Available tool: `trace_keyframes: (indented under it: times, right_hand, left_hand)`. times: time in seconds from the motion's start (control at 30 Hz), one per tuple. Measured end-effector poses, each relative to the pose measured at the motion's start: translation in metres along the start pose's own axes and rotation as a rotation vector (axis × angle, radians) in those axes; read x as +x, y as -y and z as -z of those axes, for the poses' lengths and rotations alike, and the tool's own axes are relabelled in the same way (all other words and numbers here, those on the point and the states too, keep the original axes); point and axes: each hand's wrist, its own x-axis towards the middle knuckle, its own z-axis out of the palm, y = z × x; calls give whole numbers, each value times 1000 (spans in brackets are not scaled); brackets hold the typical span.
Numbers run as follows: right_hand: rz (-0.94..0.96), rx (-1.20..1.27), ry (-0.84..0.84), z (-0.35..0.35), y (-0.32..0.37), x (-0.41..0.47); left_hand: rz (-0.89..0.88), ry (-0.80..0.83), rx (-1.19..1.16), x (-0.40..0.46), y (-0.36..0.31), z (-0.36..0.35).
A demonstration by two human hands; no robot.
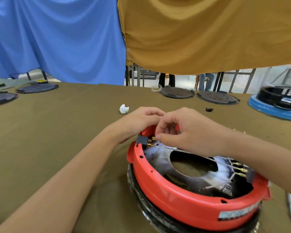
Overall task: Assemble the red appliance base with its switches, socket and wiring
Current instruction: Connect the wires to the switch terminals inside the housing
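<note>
Here the red appliance base (178, 195) lies upturned on the olive-brown tablecloth (57, 140), near the person, its open underside up so the fittings can be reached from above. Both hands meet at its far rim. The left hand (141, 121) curls over the rim's outer edge, apparently to steady the shell against pushing. The right hand (180, 132) has its fingers bent and drawn together over something small at the rim; what they pinch is hidden, though it is likely a wire end or terminal. Just beside them a black switch block (142, 141) sits in the wall, its brass terminals (151, 142) pointing inward, and a thin wire (183, 150) runs across the opening to a second black part with brass terminals (240, 169) at the right rim.

Further off on the cloth lie a white crumpled scrap (124, 109), a small black part (209, 109), several dark round plates (176, 92) and a blue-rimmed base (274, 105). Blue (57, 39) and mustard (208, 34) fabric hangs overhead; metal frames stand beyond.
</note>
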Motion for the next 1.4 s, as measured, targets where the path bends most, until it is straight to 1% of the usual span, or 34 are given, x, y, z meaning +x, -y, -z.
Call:
trace_keyframes:
  times: [0.67, 1.2, 1.3, 1.4]
  right_hand:
    - [-24, 48, -2, -7, 0, -1]
    - [26, -38, -60, -13, 1, 0]
    - [5, -3, -53, -13, 0, 0]
    - [-12, 65, -81, -11, 0, 0]
  left_hand:
    - [19, 14, -9, -2, -2, 0]
    - [33, -12, -13, 0, -2, -3]
    - [29, -15, -5, 0, -2, -3]
    - [27, -2, -4, -2, -4, -3]
